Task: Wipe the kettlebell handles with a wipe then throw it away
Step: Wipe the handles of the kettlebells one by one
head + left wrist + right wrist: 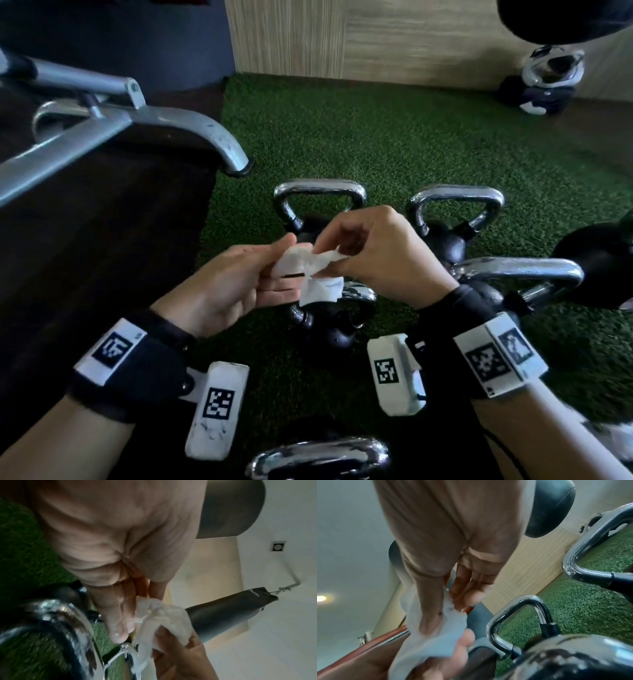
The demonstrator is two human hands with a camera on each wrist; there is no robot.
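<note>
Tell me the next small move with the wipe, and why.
Probably lower the wipe onto the nearest chrome handle just beneath it. Both the left hand and right hand pinch it in mid-air, bunched, touching no kettlebell yet.

The wipe (pixel 317 274) and both hands cover most of the near kettlebell (pixel 329 325); only bits of its handle & black ball show. The right hand (pixel 380 253) hides part of the kettlebell ball behind it. The handle at the bottom (pixel 318 457) is cut off by the pic's edge, its ball not seen. The black ball at far right (pixel 603 267) is cut off too. The thing by the back wall (pixel 548 82) is too blurry to tell. In the left wrist view the near handle (pixel 56 622) is smeared w/ blur.
</note>
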